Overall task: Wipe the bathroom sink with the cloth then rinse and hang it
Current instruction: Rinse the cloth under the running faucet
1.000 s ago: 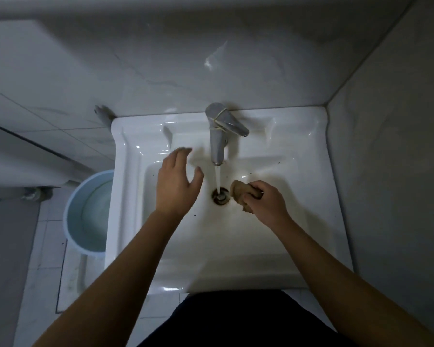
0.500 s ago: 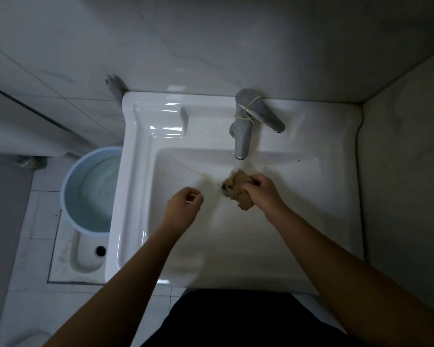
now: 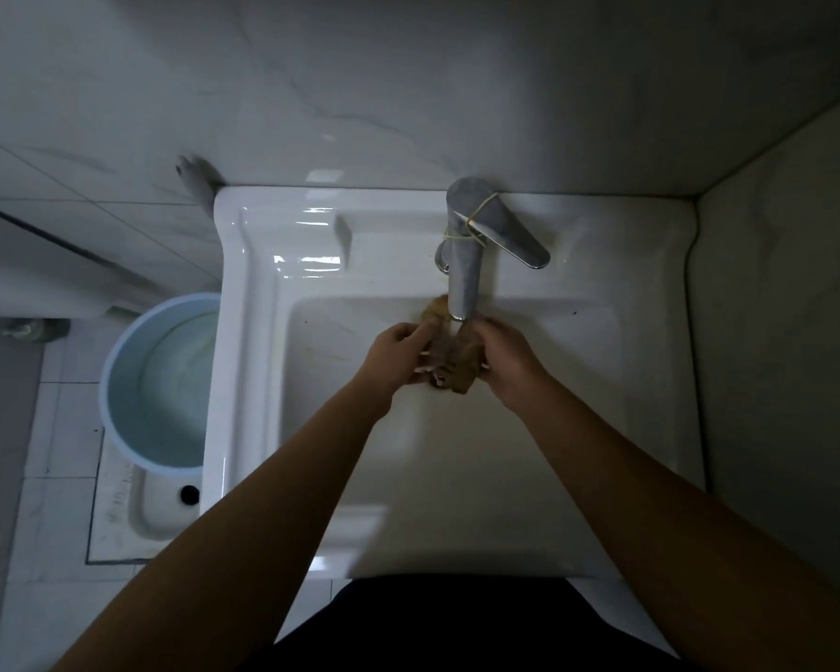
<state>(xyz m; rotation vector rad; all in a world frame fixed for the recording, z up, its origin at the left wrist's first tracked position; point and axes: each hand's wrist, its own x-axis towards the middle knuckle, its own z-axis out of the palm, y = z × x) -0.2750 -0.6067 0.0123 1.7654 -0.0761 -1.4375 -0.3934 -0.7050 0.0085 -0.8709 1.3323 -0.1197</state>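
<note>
The cloth (image 3: 449, 356) is bunched between both hands, just beneath the spout of the tap (image 3: 461, 264) and above the sink (image 3: 263, 332). I judge it is held there so that water passes through it and drains below. Blur hides whether water is running. The left hand (image 3: 398, 354) and right hand (image 3: 505, 361) each have their fingers clamped on the cloth, apparently rubbing or wringing it. The sink holds a few dark specks and no pooled water that I can see. Beside it, on the floor (image 3: 35, 502), a bucket (image 3: 112, 380) holds water.
</note>
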